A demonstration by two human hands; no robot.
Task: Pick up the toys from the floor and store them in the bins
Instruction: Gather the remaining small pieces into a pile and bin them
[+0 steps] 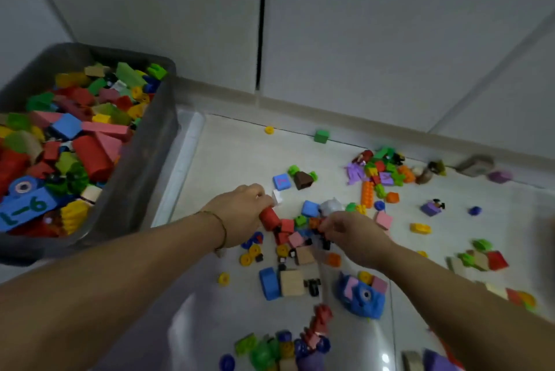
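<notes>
The left hand (240, 214) gripped a red block (269, 218) right of the full bin (144, 160), which might spill. The right hand's (354, 238) hold was unclear.

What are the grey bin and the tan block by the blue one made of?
Grey bin: likely moulded plastic, with smooth walls and a rounded rim. Tan block: perhaps bare wood or foam, matte and unpainted; too blurred to be sure.
</notes>
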